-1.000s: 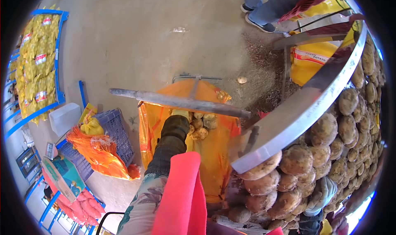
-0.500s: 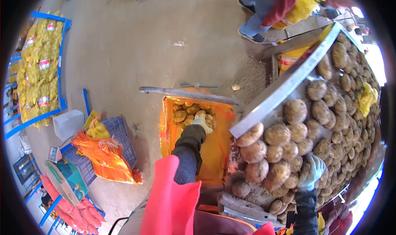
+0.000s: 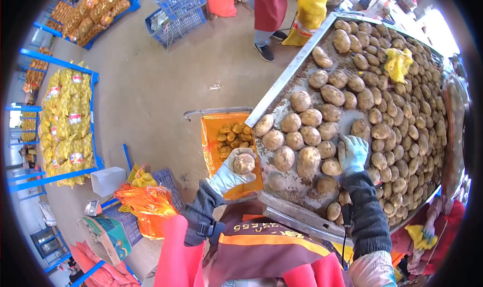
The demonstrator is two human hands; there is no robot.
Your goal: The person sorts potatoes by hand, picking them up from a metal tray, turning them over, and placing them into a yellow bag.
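My left hand [image 3: 229, 172], in a pale glove, holds a small round potato [image 3: 244, 163] just above the near edge of an open orange mesh sack [image 3: 210, 136] that has several potatoes inside. My right hand [image 3: 353, 153], also gloved, rests palm down on the potatoes spread over the metal sorting table [image 3: 289, 76], its fingers against a potato [image 3: 360, 128]. The sack hangs at the table's left edge, under a metal bar [image 3: 211, 111].
Another person in a red apron [image 3: 269, 10] stands at the table's far end beside a yellow potato bag [image 3: 308, 12]. Blue racks of filled yellow sacks [image 3: 68, 121] line the left. A pile of orange mesh sacks [image 3: 143, 206] and blue crates [image 3: 168, 184] lie near my left leg.
My left hand has come up out of the orange sack and now holds a potato above its edge. My view has swung up and right, over more of the table.
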